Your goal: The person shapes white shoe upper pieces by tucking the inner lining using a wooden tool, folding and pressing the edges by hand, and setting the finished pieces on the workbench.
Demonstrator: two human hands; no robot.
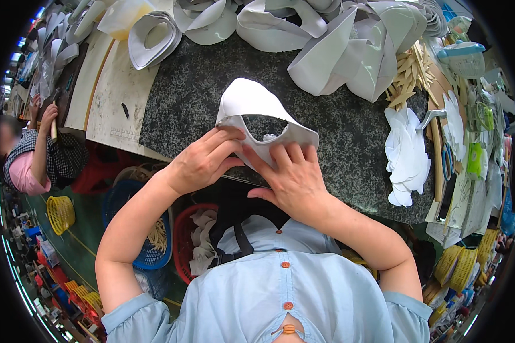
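A white shoe upper (252, 102) with an oval opening lies at the near edge of the dark speckled work surface (183, 108). My left hand (205, 160) pinches its lower left rim, thumb below and fingers on top. Bent over the near side of the upper are the fingers of my right hand (294, 183), pressing it, with the thumb stretched out to the left. Both hands touch the same piece, close together. The fingertips are partly hidden by the upper and the hands themselves.
Grey-white shoe uppers (349, 57) are heaped along the far side. At the right lie white cut pieces (406, 154), tan pointed pieces (409, 74), a hammer (435, 128) and blue-handled scissors (447, 161). Baskets (186, 243) stand below; a co-worker (31, 148) is at the left.
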